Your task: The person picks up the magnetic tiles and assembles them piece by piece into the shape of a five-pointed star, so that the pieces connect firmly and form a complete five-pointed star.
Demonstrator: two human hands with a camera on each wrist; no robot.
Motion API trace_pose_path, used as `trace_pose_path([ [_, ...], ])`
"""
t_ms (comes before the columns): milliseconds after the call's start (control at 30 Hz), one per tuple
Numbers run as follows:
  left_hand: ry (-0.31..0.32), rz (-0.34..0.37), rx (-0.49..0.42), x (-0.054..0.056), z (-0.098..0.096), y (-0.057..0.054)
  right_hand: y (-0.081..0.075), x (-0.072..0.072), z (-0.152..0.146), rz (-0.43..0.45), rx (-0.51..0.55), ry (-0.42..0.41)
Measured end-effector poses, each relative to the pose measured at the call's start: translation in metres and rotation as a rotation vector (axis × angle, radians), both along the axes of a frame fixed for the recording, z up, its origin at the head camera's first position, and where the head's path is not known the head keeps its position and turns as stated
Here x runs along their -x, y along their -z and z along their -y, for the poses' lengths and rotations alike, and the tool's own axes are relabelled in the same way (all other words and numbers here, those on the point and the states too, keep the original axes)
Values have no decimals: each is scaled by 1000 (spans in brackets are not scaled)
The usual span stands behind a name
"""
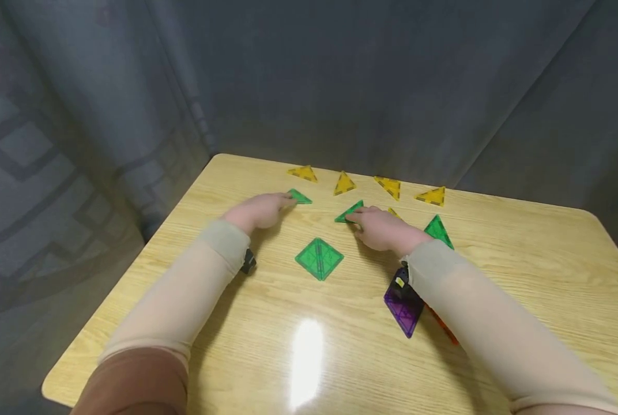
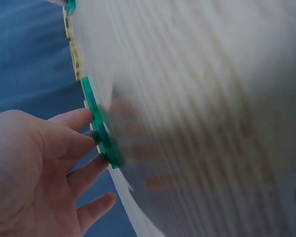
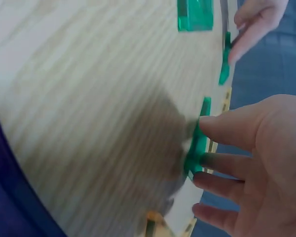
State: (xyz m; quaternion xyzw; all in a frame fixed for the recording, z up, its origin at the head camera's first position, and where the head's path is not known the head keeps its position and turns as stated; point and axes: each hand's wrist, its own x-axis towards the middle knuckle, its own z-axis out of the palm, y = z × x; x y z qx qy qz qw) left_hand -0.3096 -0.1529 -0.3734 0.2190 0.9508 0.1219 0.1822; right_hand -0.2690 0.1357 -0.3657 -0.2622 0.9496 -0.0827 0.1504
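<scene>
At the far left part of the table, my left hand (image 1: 261, 211) pinches a translucent green triangular magnetic tile (image 1: 301, 197) with thumb and fingertips. The left wrist view shows this tile (image 2: 101, 128) nearly edge-on, close over the tabletop. My right hand (image 1: 384, 229) pinches a second green triangular tile (image 1: 348, 213) at its near edge; in the right wrist view the thumb overlaps that tile (image 3: 197, 143). Between the hands and nearer me, two green triangles (image 1: 319, 259) lie side by side as a diamond. Another green triangle (image 1: 438, 230) lies right of my right hand, partly covered.
Along the back edge lie several yellow triangles (image 1: 344, 183). Another yellow tile (image 1: 394, 212) peeks out behind my right hand. Under my right wrist are a purple tile (image 1: 406, 314) and a partly hidden red tile (image 1: 444, 327). Grey curtains (image 1: 340, 86) hang behind the table (image 1: 522, 248).
</scene>
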Motion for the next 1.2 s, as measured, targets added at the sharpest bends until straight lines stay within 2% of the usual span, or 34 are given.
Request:
trace_pose_path([
  [133,-2,-16,41,-5,-11,1,4,-3,5,25,11,-14],
  [367,-18,-20,9,-13,-29,3,6,-4,16,42,55,-61],
  [700,33,-4,-28,-24,-53,4,10,2,27,47,97,-80],
  [867,75,-13,-17,-30,-57,3,9,1,29,49,105,-89],
  [1200,111,-49,59,-41,-60,-1,7,4,28,42,101,-95],
])
